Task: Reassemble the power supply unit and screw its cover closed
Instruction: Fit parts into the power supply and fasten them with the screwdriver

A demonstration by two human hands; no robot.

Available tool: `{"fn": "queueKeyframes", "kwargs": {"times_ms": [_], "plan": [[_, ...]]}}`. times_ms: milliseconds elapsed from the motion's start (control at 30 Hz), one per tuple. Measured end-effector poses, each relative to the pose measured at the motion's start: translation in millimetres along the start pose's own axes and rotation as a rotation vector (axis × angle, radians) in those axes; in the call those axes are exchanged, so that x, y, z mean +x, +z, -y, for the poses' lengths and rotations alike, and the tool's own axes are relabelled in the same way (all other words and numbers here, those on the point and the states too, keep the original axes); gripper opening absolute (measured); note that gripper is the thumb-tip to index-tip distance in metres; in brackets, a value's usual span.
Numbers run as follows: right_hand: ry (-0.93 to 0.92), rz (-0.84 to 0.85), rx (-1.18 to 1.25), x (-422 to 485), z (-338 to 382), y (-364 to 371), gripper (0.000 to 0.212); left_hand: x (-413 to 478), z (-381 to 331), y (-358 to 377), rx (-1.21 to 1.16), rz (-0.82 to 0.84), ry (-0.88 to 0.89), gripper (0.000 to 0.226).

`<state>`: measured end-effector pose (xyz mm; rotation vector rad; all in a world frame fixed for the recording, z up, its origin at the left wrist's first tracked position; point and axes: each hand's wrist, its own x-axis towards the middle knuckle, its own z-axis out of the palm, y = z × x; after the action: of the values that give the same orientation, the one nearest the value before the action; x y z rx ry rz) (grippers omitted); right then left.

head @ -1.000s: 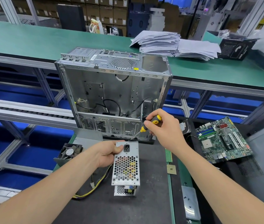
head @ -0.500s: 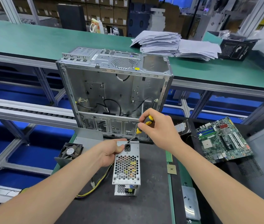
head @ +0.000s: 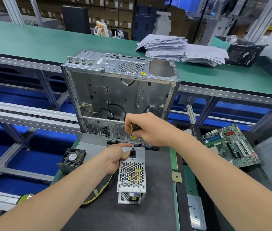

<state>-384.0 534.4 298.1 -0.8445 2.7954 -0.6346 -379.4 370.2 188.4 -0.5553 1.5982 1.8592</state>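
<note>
The power supply (head: 132, 174) lies flat on the dark mat (head: 156, 205), right in front of the person, honeycomb face up. Its long axis runs straight away from the body, near end to far end. The black socket (head: 132, 154) sits at the far end, and that's where the action is.

The left hand (head: 113, 159) comes in from the power supply's left side. Thumb and fingers are curled round the far left corner, gripping the metal box and pinning it to the mat. The right hand (head: 150, 130) is above and just beyond the far end, fingers wrapped tight round the yellow-and-black handle of the screwdriver (head: 133, 130). The shaft stands close to upright, and its tip comes down at the far edge, just past the socket. Whether it is seated in a screw head is too small to tell.

So the work point lies directly below the right hand's fingers, and the push will go down along the shaft. The left hand is the nearer one to the box and looks placed to stop it twisting.

Left of the power supply, yellow and black wires (head: 102, 189) trail from under it, and a fan (head: 73, 157) sits further out. Behind it stands an open computer case (head: 120, 90). Off to its right lies a green circuit board (head: 231, 145).
</note>
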Motion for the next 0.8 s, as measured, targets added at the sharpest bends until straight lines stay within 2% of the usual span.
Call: {"fn": "queueKeyframes", "kwargs": {"times_ms": [200,300,367,467,567,733,800], "plan": [[0.126,-0.041,-0.051,12.3,3.9,-10.8,0.016,-1.4,1.2,0.5,0.007,0.001,0.01,0.04],[0.258,-0.142,-0.094,18.2,9.8,-7.6,0.042,-1.1,1.0,1.2,0.01,-0.001,0.009,0.039],[0.347,-0.201,-0.145,22.0,12.5,1.2,0.051,-1.1,1.0,1.5,0.017,-0.002,0.011,0.04],[0.401,-0.297,-0.349,25.2,11.1,9.4,0.057,-1.0,1.0,0.6,0.013,0.005,0.007,0.041],[0.311,-0.274,-0.326,27.7,8.5,7.7,0.039,-1.5,-0.1,1.0,0.032,0.006,0.024,0.046],[-0.025,-0.018,-0.29,18.4,6.4,-2.3,0.006,-3.0,-0.4,1.0,0.083,-0.009,0.047,0.049],[-0.081,0.099,-0.271,14.0,6.8,-13.3,0.019,-2.6,-1.1,0.9,0.094,0.001,0.053,0.049]]}}
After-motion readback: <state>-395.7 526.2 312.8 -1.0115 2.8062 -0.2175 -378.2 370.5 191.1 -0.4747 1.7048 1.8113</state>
